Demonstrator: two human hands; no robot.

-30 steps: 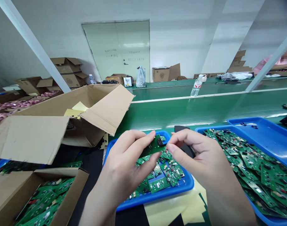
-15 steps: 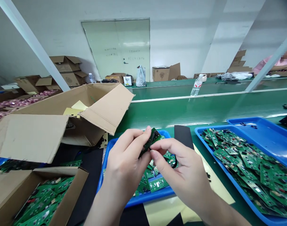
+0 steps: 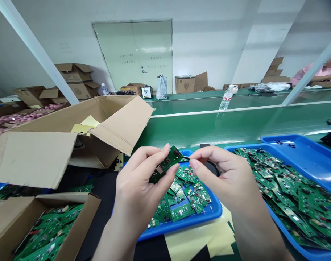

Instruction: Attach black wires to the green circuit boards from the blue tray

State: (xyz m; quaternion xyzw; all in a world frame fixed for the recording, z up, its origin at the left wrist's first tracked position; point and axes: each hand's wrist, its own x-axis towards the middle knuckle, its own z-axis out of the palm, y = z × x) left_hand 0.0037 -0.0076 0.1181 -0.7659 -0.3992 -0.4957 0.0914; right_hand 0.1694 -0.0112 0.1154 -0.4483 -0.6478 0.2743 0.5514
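Note:
My left hand (image 3: 139,185) holds a green circuit board (image 3: 165,165) between thumb and fingers, tilted up to the right. A small black part (image 3: 177,152) sits near the board's upper right end. Just right of that end, my right hand (image 3: 227,177) pinches a thin black strip (image 3: 186,158) between thumb and forefinger. The strip reaches towards the board's corner; whether it is stuck there I cannot tell. Below both hands is a blue tray (image 3: 181,227) with several green boards (image 3: 194,195) lying loose in it.
At right, a larger blue tray (image 3: 279,226) is heaped with boards, beside another blue tray (image 3: 312,154). Left stand a cardboard box of boards (image 3: 90,214) and a big open carton (image 3: 121,127). Yellow sheets (image 3: 209,239) lie in front. A bottle (image 3: 226,98) stands behind.
My right hand has moved right, away from the board, with the black strip in its pinch. The board has turned so more of its green face shows.

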